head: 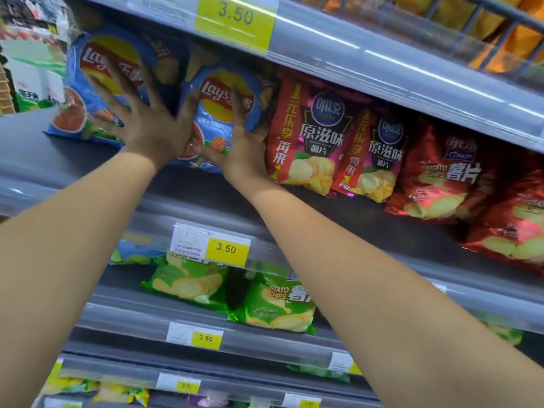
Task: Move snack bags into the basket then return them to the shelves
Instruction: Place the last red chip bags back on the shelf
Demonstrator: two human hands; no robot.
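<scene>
A grey metal shop shelving unit [382, 69] fills the view, its tiers slanting down to the right. On the middle shelf stand 2 blue Lay's crisp bags. The left blue Lay's bag [70, 113] leans near the shelf's left end, and the second blue Lay's bag [223, 113] stands just beside it. To the right, touching the second blue bag, comes a row of 2 bright red crisp bags with Chinese lettering [309, 136], then darker red foil potato chip bags [441, 172]. Green potato chip bags [273, 301] lie on the tier below, and orange bags [500, 39] sit behind a wire rail on the top tier. No basket is in sight.

Both bare forearms reach up to the blue bags. The left hand [147, 125] is spread wide with straight fingers, pressing flat on the left bag's front, its thumb reaching toward the second bag. The right hand [244, 151] lies on the second bag's lower front, 1 finger straight up the face. Its other fingers vanish at the bag's right edge, so I cannot tell whether it clamps the bag.

Yellow price labels reading 3.50 [225, 248] sit on the shelf edges.
</scene>
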